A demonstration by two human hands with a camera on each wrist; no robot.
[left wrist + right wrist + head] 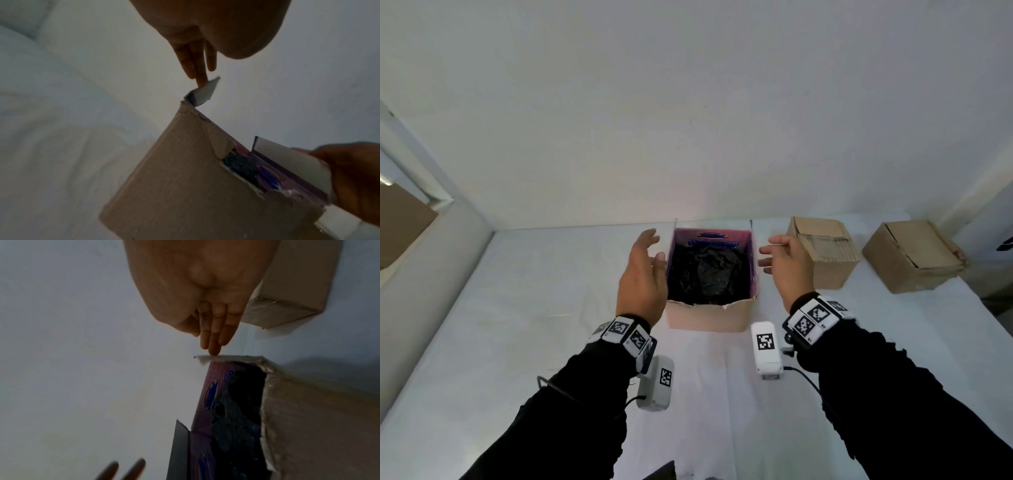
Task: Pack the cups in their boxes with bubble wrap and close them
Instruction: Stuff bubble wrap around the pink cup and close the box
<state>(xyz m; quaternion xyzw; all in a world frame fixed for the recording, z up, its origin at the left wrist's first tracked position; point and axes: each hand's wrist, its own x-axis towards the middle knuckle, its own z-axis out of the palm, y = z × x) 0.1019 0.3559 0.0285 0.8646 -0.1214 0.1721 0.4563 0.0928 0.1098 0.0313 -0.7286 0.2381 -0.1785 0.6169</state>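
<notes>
An open cardboard box (709,317) with a purple printed inner wall stands mid-table. Inside lies a dark crinkled wrapped bundle (709,274); no cup shows through it. My left hand (645,260) is at the box's left side with straight fingers. In the left wrist view its fingertips (202,78) touch the upright left side flap (203,92). My right hand (774,257) is at the right side, fingers extended. In the right wrist view its fingertips (213,350) touch the edge of the right side flap (226,358). Neither hand grips anything.
Two closed brown cardboard boxes (822,250) (912,255) stand on the white table to the right of the open box. A white wall runs close behind the table. A ledge borders the table's left side.
</notes>
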